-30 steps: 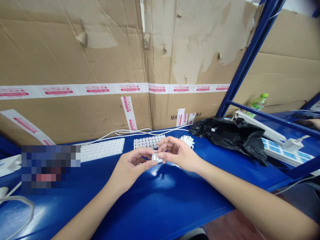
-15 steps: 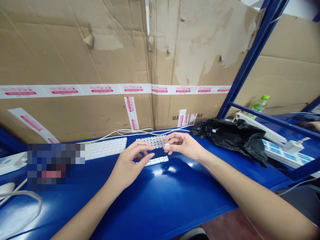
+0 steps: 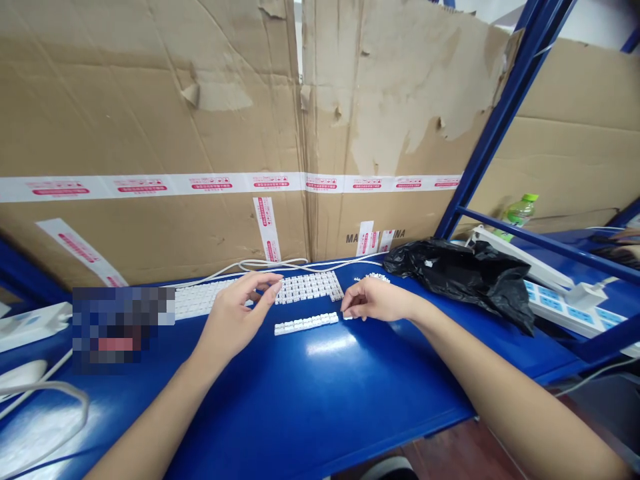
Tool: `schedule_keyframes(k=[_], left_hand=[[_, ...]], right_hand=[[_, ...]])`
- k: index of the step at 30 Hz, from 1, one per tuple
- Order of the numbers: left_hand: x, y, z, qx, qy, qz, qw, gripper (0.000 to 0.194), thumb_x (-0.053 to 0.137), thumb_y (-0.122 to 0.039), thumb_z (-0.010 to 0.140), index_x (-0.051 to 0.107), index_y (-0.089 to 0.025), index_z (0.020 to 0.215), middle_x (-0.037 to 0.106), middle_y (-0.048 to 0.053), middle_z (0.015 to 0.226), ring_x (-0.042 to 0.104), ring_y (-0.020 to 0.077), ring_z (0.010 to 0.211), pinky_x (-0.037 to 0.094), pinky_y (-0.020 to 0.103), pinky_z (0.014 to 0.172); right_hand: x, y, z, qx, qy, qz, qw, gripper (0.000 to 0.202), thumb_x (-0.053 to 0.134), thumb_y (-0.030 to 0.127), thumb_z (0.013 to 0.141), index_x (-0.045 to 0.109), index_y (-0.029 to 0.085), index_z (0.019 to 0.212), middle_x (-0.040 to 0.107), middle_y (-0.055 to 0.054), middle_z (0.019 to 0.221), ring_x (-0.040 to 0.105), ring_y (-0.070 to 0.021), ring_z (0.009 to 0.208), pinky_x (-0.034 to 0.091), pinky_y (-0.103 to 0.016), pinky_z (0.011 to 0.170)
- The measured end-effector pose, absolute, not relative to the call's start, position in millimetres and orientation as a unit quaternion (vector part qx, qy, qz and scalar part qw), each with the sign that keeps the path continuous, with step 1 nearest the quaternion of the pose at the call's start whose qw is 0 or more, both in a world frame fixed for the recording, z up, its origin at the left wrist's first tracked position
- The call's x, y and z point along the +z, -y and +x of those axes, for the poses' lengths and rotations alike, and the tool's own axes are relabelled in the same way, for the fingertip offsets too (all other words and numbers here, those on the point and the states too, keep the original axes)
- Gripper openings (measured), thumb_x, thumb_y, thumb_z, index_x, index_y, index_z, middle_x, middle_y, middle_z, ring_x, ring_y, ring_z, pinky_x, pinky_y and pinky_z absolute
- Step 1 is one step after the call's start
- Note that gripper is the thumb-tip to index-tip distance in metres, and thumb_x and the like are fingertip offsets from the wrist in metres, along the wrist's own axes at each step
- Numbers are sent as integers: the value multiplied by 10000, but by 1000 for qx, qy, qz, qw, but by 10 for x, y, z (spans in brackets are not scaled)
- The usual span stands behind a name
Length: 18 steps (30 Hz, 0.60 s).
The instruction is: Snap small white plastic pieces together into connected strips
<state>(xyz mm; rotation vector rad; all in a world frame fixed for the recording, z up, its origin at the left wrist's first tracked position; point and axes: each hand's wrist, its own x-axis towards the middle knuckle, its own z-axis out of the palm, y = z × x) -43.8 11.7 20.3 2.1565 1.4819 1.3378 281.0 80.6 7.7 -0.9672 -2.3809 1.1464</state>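
Note:
My right hand is low over the blue table, fingers pinched on a small white piece at the right end of a short row of white pieces. Behind that row lies a block of white pieces in several lines. My left hand hovers over the right end of a white keyboard-like slab, thumb and fingers apart, with nothing seen between them. A small heap of white pieces lies just behind my right hand.
A black plastic bag lies at the right, by a blue metal post and a white power strip. Cardboard stands along the back, with white cables before it. A green-capped bottle is farther right.
My right hand has come down and toward me with a white piece, beside the short row's end. My left hand has moved left, uncovering the short row. The heap now shows.

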Motion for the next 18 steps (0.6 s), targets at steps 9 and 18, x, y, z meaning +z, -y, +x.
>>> schedule_keyframes(k=[9,18], left_hand=[[140,-146,-540,284,-466,837,22,305,606,-463,1073,797,-232,1128,781,96,1124,744,301,1024,558,394,924],[33,-129,-503,212,-442,863,122,407,703,-520,1016,801,-265,1317,754,114,1287,743,325,1145,588,420,1021]], right_hand=[[67,-794,2795,302,883,-314,175,248,877,335,890,865,206,1101,800,-54,985,733,-173,743,559,-266,661],[7,-729,2660,250,908,-283,182,185,850,298,942,860,209,1104,800,-71,1045,735,-211,892,553,-307,795]])
